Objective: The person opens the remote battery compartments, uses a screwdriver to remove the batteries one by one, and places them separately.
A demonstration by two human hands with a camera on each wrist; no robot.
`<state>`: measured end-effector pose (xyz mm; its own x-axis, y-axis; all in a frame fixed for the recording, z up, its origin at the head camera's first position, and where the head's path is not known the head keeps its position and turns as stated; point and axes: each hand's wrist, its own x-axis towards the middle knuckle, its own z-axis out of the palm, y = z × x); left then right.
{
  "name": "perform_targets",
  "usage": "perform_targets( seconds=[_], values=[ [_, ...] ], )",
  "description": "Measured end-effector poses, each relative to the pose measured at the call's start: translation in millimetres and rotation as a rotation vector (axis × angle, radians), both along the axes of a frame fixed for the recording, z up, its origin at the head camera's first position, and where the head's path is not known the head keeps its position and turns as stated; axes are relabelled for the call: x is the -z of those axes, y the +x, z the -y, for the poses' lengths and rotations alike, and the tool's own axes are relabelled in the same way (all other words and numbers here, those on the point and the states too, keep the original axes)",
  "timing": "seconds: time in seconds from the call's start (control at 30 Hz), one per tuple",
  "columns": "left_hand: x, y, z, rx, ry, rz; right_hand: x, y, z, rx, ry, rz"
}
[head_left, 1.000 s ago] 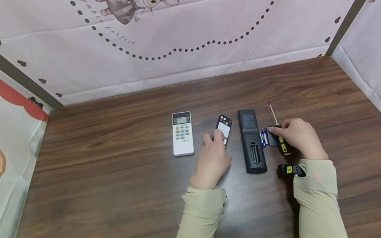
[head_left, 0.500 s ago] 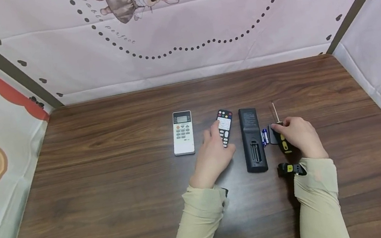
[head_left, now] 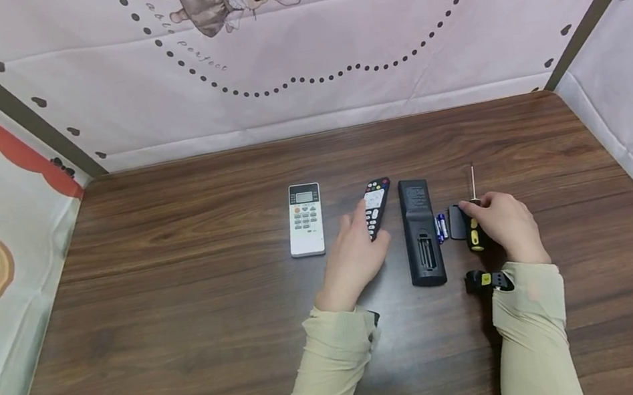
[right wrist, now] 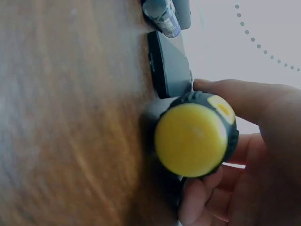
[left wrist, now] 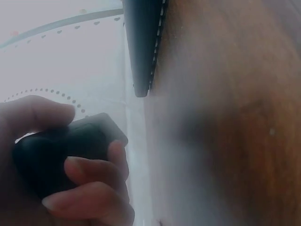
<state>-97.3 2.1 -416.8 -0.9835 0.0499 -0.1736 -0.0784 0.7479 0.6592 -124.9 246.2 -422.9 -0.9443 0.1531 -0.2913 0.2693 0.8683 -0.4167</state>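
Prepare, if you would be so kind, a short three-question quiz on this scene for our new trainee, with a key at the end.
1. Multiple choice: what does the right hand hold?
A) the white remote
B) the screwdriver
C) a loose battery

2. True or false: the two blue batteries lie beside the large black remote, outside its open compartment.

3. Short answer: which item is in the left hand?

Key: 1. B; 2. true; 3. the small black remote with coloured buttons.
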Motion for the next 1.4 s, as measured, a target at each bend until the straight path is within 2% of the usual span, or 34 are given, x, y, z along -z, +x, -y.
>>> perform_targets(
  seconds=[0.27, 0.47, 0.97, 1.4],
  values=[
    [-1.7, -1.2, 0.1, 0.005, 0.013, -0.07, 0.4, -0.4, 1.0, 0.01, 0.001, 0.01],
    [-3.8, -1.1, 0.4, -0.011, 0.028, -0.066, -0.3, 0.3, 1.2, -0.004, -0.01, 0.015],
    [-0.8, -2.1, -1.0, 0.003, 0.012, -0.089, 0.6, 0.3, 1.6, -0.037, -0.038, 0.012],
    [-2.3, -2.3, -1.2, -0.002, 0.044, -0.042, 0.7, 0.4, 0.7, -0.033, -0.061, -0.008]
  ],
)
